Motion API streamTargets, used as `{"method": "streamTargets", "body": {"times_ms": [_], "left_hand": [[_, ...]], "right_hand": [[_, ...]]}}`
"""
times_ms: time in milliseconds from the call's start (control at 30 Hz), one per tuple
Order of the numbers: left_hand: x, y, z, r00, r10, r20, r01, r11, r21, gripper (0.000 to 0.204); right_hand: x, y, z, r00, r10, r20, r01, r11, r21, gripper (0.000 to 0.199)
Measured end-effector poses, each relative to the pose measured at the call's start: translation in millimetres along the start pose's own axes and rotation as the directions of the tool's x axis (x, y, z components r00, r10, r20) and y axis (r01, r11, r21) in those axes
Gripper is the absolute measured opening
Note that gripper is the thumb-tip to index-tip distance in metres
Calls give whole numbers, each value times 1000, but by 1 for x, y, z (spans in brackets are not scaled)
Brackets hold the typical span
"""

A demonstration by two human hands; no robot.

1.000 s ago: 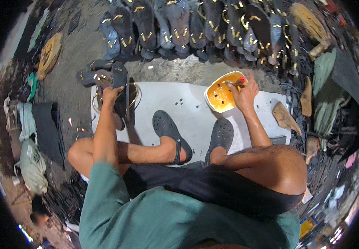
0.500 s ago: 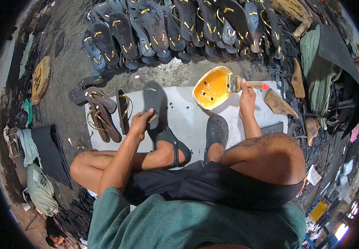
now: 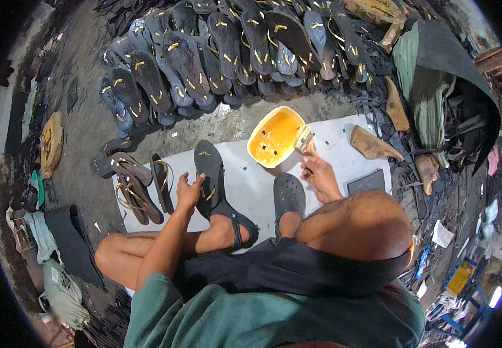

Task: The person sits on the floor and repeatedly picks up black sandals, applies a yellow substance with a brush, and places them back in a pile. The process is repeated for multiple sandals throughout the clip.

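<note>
My left hand (image 3: 188, 192) is beside a dark sandal sole (image 3: 207, 159) with gold strap pieces, its thumb and fingers apart. The thumb tip is near the sole's edge; whether it touches, I cannot tell. The sole lies on the white sheet, its near end by my left foot. My right hand (image 3: 320, 175) is closed round the handle of a paintbrush (image 3: 304, 141), whose bristles are at the right rim of a white tub (image 3: 250, 152). In the tub is yellow-orange liquid (image 3: 274, 138) with a few dark bits on it.
Rows of dark sandals (image 3: 187, 69) lie beyond the sheet (image 3: 239, 188). A few finished-looking flip-flops (image 3: 138, 188) are to the left. Wooden shoe lasts (image 3: 373, 142) and a rolled black sheet (image 3: 471, 75) lie at the right. A flat black piece (image 3: 366, 181) rests near my right knee.
My left hand has let go of the sole, which now lies on the sheet. My right hand has come nearer, and the brush has turned and dropped to the tub's rim. The view has shifted slightly.
</note>
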State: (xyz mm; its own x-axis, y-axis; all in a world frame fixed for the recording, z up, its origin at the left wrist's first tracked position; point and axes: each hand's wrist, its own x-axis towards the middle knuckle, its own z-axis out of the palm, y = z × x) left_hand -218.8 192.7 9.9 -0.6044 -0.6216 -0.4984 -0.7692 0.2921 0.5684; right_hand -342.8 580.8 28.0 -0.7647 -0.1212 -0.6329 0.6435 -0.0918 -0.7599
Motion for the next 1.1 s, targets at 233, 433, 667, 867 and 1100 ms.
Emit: {"method": "streamTargets", "body": {"times_ms": [233, 433, 667, 867, 1100], "left_hand": [[5, 11, 12, 956, 265, -129, -265, 964, 18, 70], [-12, 36, -7, 925, 329, -191, -337, 942, -6, 60], [-19, 41, -7, 968, 224, -116, -243, 952, -186, 52], [-14, 71, 3, 913, 383, -141, -402, 903, -148, 41], [-9, 59, 5, 945, 301, -125, -321, 928, -187, 42]], "right_hand": [[55, -173, 23, 284, -919, 274, 698, 2, -716, 34], [122, -208, 68, 158, -928, 336, 719, -126, -684, 31], [246, -279, 10, 620, -774, 127, 636, 401, -660, 37], [286, -291, -9, 722, -641, 261, 562, 324, -761, 32], [287, -280, -19, 759, -645, -85, 410, 576, -707, 20]]}}
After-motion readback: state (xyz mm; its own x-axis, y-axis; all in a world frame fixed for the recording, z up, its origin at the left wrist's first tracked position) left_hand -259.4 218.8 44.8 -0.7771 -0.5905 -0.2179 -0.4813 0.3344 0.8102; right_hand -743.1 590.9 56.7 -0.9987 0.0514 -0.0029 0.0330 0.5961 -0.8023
